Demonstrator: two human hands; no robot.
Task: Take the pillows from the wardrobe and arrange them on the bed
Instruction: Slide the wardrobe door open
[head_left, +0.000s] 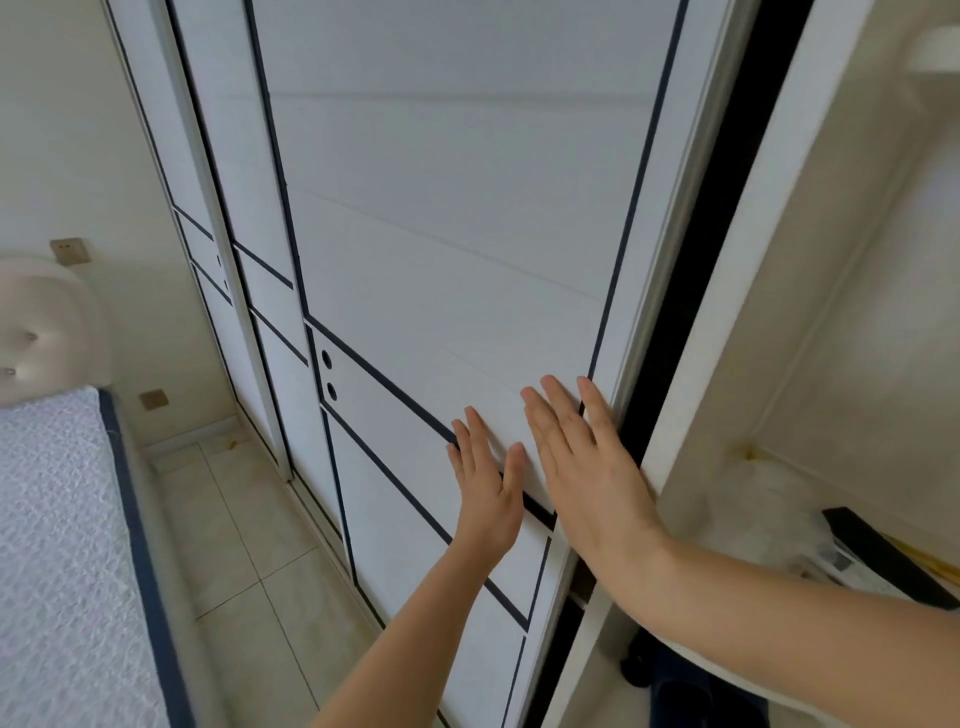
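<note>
A white sliding wardrobe door (457, 218) with dark trim lines fills the middle of the view. My left hand (488, 483) lies flat on it with fingers spread. My right hand (587, 467) is pressed flat beside it, near the door's right edge. Right of the door the wardrobe (841, 312) stands open. On its shelf sits a bulky whitish thing in clear plastic (769, 519), too blurred to name. The bed (57, 545), with a white textured cover and blue edging, is at the lower left.
A padded cream headboard (36, 327) stands at the far left. Wall sockets (70, 251) sit above and beside it. A narrow strip of tiled floor (249, 561) runs between bed and wardrobe. A dark strap or bar (883, 556) lies on the shelf.
</note>
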